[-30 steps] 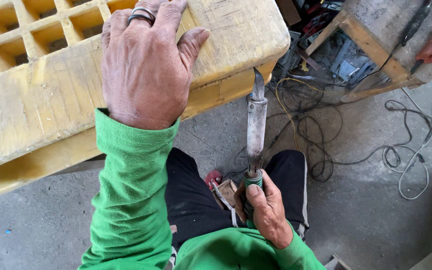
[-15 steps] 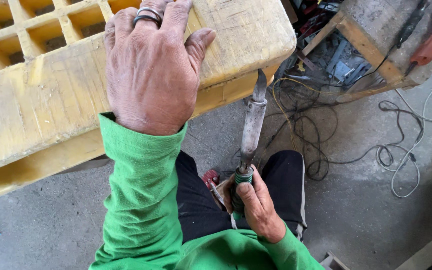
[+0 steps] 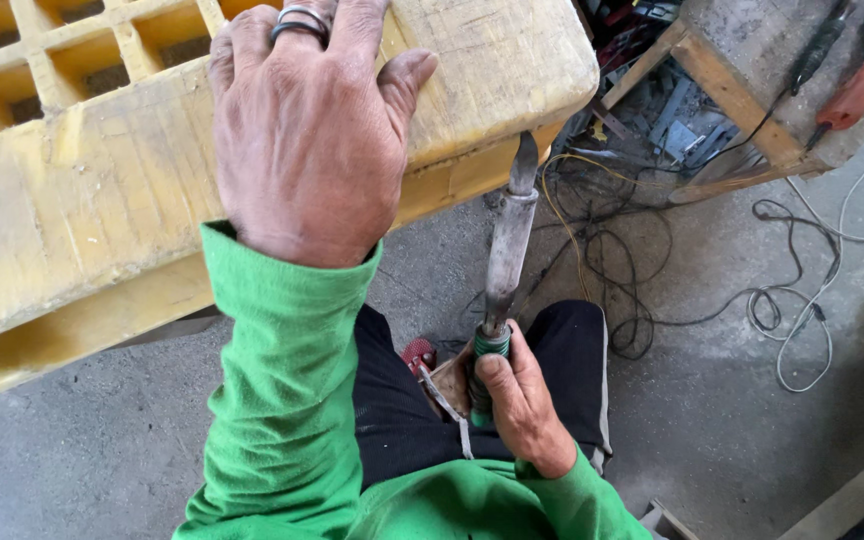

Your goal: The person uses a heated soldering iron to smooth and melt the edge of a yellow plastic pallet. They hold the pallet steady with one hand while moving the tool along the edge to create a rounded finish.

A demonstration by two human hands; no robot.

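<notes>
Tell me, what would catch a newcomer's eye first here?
The left hand, ringed and in a bright green sleeve, lies flat on a worn yellow gridded plastic crate at upper left. Below centre, the right hand grips a long grey metal tool with a green handle, its tip at the crate's edge. Tangled cables sprawl on the concrete floor at right.

Concrete floor under tangled cables

Over the last second the right hand has tilted the metal tool slightly rightward at the top, so its flat tip now sits just under the rounded corner of the yellow crate rather than beside its edge. The left hand has slid a little toward that corner, thumb spread wider.
</notes>
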